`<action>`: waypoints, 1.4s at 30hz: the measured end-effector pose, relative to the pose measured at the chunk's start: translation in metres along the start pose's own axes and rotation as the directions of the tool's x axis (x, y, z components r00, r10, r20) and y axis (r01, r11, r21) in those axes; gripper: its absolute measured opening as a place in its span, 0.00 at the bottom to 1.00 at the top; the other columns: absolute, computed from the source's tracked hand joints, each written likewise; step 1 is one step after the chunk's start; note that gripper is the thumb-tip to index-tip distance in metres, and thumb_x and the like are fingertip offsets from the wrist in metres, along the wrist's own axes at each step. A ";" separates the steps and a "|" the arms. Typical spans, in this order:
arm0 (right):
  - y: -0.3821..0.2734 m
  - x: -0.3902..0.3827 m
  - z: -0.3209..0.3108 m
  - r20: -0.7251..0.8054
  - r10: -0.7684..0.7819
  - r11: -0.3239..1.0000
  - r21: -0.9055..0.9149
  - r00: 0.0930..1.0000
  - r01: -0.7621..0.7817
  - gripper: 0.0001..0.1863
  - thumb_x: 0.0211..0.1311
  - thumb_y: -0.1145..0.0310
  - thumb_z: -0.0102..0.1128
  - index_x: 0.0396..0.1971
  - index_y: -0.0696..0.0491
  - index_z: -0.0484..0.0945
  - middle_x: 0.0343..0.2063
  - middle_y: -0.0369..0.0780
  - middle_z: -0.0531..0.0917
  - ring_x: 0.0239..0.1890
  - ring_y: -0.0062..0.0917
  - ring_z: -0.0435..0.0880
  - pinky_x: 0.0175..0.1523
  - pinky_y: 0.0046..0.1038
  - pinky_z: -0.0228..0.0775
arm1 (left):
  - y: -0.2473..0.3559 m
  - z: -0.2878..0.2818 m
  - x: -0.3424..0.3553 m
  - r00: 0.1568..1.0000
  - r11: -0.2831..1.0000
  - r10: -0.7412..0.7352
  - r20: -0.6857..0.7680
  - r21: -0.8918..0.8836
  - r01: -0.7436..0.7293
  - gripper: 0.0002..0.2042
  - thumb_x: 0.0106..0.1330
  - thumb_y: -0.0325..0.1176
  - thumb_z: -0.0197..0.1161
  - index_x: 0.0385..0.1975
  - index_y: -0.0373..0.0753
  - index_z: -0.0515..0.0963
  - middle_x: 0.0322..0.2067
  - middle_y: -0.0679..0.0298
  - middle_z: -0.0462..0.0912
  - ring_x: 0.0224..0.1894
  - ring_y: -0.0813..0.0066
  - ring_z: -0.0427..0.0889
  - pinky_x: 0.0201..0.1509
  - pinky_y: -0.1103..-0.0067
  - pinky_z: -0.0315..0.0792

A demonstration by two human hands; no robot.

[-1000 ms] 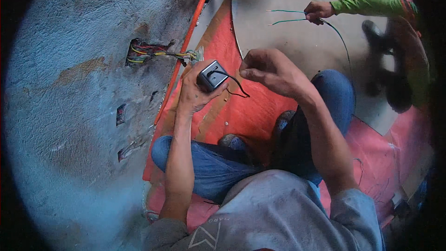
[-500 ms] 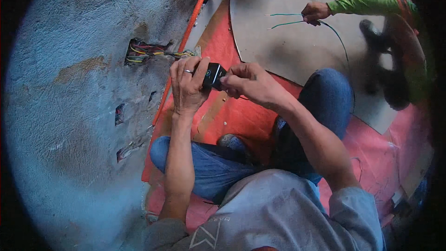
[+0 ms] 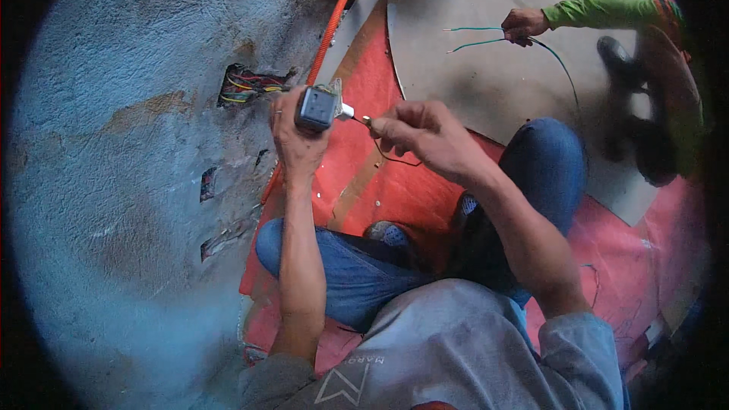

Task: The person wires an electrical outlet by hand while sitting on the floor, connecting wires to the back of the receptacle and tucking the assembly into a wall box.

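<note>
My left hand [image 3: 295,133] is closed around a dark, square, boxy electrical-looking device [image 3: 317,108], its flat grey face turned up; its exact kind cannot be made out. A pale clear frame [image 3: 337,95] and a small white piece [image 3: 345,111] show at its right side. Between that white piece and my right hand [image 3: 414,133] runs a thin dark wire [image 3: 359,119]. My right thumb and fingers pinch this wire, and a loop of it hangs below them. Behind my left hand, several coloured wires [image 3: 262,85] come out of a wall opening.
The rough blue-grey wall [image 3: 129,182] at left has two smaller openings lower down. An orange corrugated conduit [image 3: 329,34] runs along it. Red sheeting [image 3: 364,190] covers the floor beside a grey board [image 3: 456,83]. At right, another person's hand [image 3: 524,26] holds green wires [image 3: 478,36].
My left hand has turned the dark device, so its flat face shows. My right hand has drawn away from it to the right, with the wire now showing between them.
</note>
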State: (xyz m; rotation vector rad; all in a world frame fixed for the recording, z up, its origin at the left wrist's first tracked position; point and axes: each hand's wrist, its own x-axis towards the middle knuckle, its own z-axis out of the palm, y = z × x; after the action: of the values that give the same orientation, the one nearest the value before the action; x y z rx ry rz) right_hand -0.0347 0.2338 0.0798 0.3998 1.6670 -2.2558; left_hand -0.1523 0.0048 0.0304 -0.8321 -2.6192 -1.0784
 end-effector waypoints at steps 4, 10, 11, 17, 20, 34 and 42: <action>0.006 0.009 0.007 0.039 0.035 0.999 0.028 0.999 -0.036 0.17 0.72 0.56 0.65 0.35 0.56 0.84 0.26 0.33 0.83 0.30 0.15 0.81 0.37 0.20 0.69 | 0.005 0.007 -0.001 0.994 0.998 0.032 0.103 -0.048 -0.027 0.29 0.49 0.34 0.78 0.54 0.39 0.76 0.46 0.56 0.81 0.51 0.52 0.79 0.58 0.60 0.71; 0.008 0.010 0.014 0.002 0.009 1.000 0.008 1.000 -0.009 0.18 0.71 0.55 0.65 0.33 0.56 0.84 0.25 0.33 0.83 0.29 0.15 0.80 0.36 0.21 0.70 | 0.007 0.008 -0.002 0.982 0.995 0.102 0.160 -0.002 -0.103 0.31 0.48 0.34 0.78 0.55 0.40 0.76 0.48 0.56 0.80 0.51 0.51 0.79 0.58 0.60 0.70; 0.009 0.011 0.013 -0.003 0.012 1.000 -0.013 1.000 -0.012 0.18 0.70 0.54 0.66 0.32 0.56 0.84 0.25 0.33 0.83 0.29 0.15 0.79 0.35 0.22 0.70 | 0.009 0.009 -0.002 0.981 0.994 0.108 0.163 0.015 -0.112 0.31 0.47 0.34 0.78 0.55 0.40 0.76 0.48 0.56 0.80 0.52 0.51 0.79 0.58 0.60 0.70; 0.012 0.014 0.011 -0.001 0.013 1.000 -0.019 1.000 -0.013 0.18 0.71 0.56 0.64 0.32 0.58 0.83 0.24 0.34 0.83 0.28 0.15 0.79 0.35 0.23 0.70 | 0.017 0.008 0.000 0.975 0.990 0.135 0.177 0.023 -0.141 0.32 0.46 0.32 0.77 0.56 0.41 0.76 0.49 0.58 0.80 0.54 0.53 0.78 0.59 0.60 0.68; 0.020 0.017 0.011 -0.005 0.029 1.000 -0.008 1.000 -0.029 0.18 0.71 0.57 0.63 0.31 0.58 0.83 0.24 0.35 0.82 0.27 0.16 0.78 0.34 0.22 0.70 | 0.018 0.006 0.001 0.968 0.979 0.172 0.181 0.081 -0.189 0.32 0.46 0.32 0.77 0.56 0.41 0.75 0.50 0.58 0.80 0.55 0.54 0.78 0.60 0.60 0.67; 0.048 0.030 0.007 -0.060 0.155 0.980 -0.117 0.986 -0.161 0.15 0.70 0.65 0.59 0.28 0.61 0.81 0.20 0.36 0.80 0.24 0.16 0.76 0.30 0.24 0.67 | 0.029 0.011 -0.001 0.912 0.865 0.305 0.274 0.321 -0.386 0.29 0.47 0.31 0.74 0.54 0.40 0.76 0.48 0.60 0.79 0.54 0.57 0.77 0.59 0.59 0.65; 0.048 0.041 0.004 -0.029 0.124 0.984 -0.126 0.992 -0.127 0.18 0.72 0.61 0.60 0.32 0.63 0.82 0.21 0.38 0.81 0.26 0.20 0.78 0.32 0.27 0.70 | 0.020 0.013 -0.006 0.926 0.856 0.240 0.293 0.386 -0.344 0.29 0.49 0.33 0.74 0.54 0.41 0.75 0.47 0.60 0.77 0.57 0.58 0.75 0.64 0.56 0.62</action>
State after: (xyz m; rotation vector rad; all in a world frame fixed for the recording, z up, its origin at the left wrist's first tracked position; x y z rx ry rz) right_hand -0.0529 0.2132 0.0226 0.4854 1.7343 -2.0494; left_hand -0.1354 0.0233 0.0305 -1.2541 -2.6341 -0.3099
